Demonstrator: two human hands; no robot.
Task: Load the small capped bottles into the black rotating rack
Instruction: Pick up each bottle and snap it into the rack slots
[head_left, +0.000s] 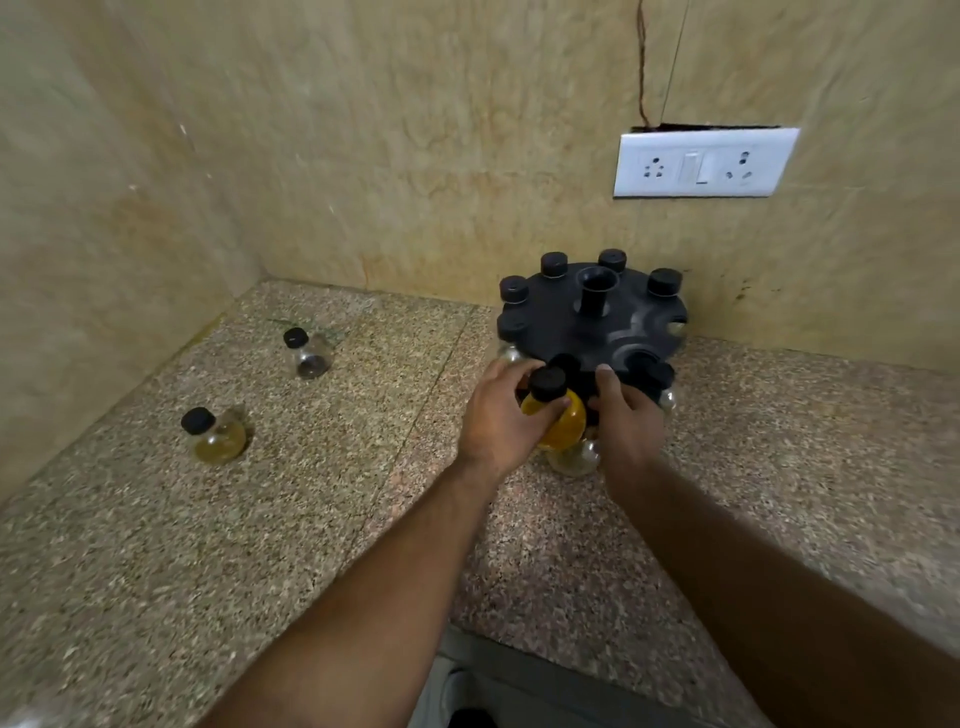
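Observation:
The black rotating rack (566, 327) stands on the counter by the back wall, with several black-capped bottles hanging in its rim slots. My left hand (498, 415) grips a yellow-filled bottle (563, 423) with a black cap, held at the rack's near edge. My right hand (628, 410) rests on the rack's front rim, fingers curled over it. Another clear bottle (576, 460) shows below the yellow one. Two loose bottles stand on the counter to the left: one with dark contents (309, 353) and one with pale yellow contents (215, 436).
The speckled granite counter (260, 545) sits in a corner of beige walls. A white socket and switch plate (704, 162) is mounted on the back wall above the rack. The counter's front edge runs at the lower right.

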